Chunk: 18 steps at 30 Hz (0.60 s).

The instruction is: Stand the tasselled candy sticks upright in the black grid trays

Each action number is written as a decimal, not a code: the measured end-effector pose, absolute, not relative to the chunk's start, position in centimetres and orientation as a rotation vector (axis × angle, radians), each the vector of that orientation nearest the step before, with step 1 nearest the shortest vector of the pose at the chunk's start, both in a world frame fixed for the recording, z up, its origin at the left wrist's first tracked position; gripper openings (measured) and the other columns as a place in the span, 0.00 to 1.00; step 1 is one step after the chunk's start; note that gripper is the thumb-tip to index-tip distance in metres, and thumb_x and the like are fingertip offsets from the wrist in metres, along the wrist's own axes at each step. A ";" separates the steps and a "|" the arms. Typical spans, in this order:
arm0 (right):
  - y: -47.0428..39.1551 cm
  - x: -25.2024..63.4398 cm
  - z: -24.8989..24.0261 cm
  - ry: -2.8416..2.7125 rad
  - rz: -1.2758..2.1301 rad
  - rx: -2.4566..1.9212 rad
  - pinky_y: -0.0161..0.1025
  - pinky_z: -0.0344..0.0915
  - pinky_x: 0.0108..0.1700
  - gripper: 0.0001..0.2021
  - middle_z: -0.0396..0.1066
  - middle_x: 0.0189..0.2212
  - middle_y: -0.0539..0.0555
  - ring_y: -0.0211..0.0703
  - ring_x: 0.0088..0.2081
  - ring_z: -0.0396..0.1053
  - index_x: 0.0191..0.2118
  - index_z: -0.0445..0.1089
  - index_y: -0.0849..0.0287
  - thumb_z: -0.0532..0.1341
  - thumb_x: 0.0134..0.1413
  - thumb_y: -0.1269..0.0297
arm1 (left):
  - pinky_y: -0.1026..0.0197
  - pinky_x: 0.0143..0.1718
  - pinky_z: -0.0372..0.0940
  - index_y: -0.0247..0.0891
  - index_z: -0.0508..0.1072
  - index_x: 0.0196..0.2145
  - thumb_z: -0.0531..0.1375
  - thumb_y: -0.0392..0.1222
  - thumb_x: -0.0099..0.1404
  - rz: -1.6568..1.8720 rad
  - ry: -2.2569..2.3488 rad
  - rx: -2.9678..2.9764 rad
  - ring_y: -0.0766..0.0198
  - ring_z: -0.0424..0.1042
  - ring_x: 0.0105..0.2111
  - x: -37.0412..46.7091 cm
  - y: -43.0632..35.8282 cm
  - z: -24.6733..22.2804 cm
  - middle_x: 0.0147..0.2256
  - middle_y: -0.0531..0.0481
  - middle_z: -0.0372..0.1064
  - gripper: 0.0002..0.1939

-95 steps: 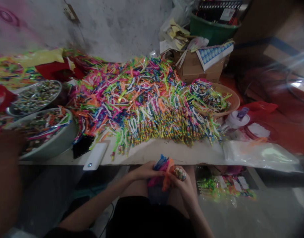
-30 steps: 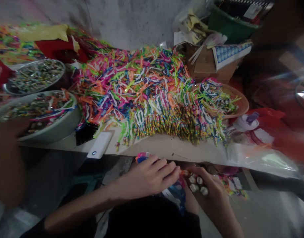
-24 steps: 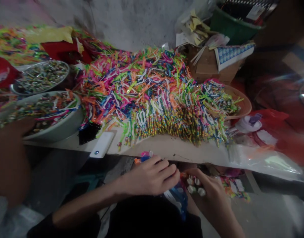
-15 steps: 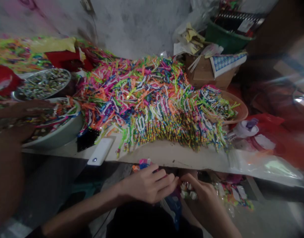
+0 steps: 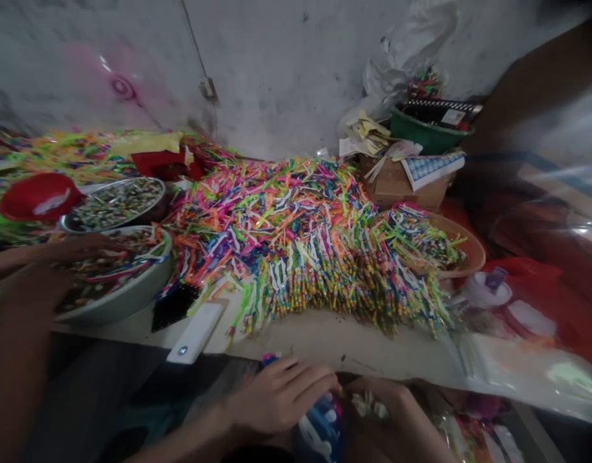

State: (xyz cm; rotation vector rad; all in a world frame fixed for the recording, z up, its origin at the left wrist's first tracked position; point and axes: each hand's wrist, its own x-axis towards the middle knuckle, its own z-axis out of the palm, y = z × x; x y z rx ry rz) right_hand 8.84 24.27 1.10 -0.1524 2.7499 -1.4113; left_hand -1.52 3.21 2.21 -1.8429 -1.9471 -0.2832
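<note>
My left hand (image 5: 289, 392) is low in front of the table edge, fingers bent together over a bunch of brightly coloured plastic pieces (image 5: 320, 427). What its fingertips pinch is hidden. Close by on the right, my right hand (image 5: 405, 405) is closed around small whitish pieces (image 5: 368, 405), blurred in the dim light. The fingertips of both hands nearly meet. Beyond them, a large heap of colourful plastic strips (image 5: 277, 212) covers the table. Thin yellow-patterned sticks (image 5: 334, 292) with coloured tops lie side by side along its near edge.
Another person's arms (image 5: 30, 283) reach into a pale basin (image 5: 127, 302) at left. Behind it are a metal bowl (image 5: 163, 209) and a red bowl (image 5: 40, 196). A white power bank-like object (image 5: 197, 334) lies at the table edge. An orange bowl (image 5: 474, 247) and clear plastic bags (image 5: 532, 373) are at right.
The view has tilted up, so the table and both hands appear lower. My hands stay close together. At left, the other person's hands remain in the basin.
</note>
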 end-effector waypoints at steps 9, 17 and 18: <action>23.8 8.0 -1.0 2.674 -1.501 -0.134 0.31 0.67 0.32 0.04 0.74 0.27 0.49 0.41 0.29 0.71 0.29 0.72 0.57 0.61 0.46 0.65 | 0.63 0.37 0.63 0.32 0.70 0.47 0.44 0.33 0.70 -0.382 -1.933 -1.843 0.66 0.70 0.34 -1.3 3.3 1.3 0.42 0.44 0.73 0.17; 23.8 7.8 -2.9 2.571 -1.348 -0.215 0.25 0.60 0.27 0.07 0.72 0.23 0.46 0.34 0.25 0.65 0.28 0.72 0.59 0.59 0.39 0.73 | 0.64 0.33 0.62 0.32 0.70 0.44 0.50 0.35 0.68 -0.420 -1.995 -1.876 0.67 0.68 0.29 -0.8 2.3 0.1 0.35 0.46 0.73 0.12; 23.8 7.8 -3.3 2.547 -1.324 -0.223 0.24 0.58 0.25 0.07 0.72 0.23 0.46 0.33 0.24 0.64 0.27 0.72 0.59 0.59 0.38 0.74 | 0.64 0.33 0.62 0.33 0.70 0.44 0.51 0.35 0.68 -0.417 -2.009 -1.879 0.67 0.68 0.29 -0.7 2.2 -0.1 0.35 0.46 0.73 0.11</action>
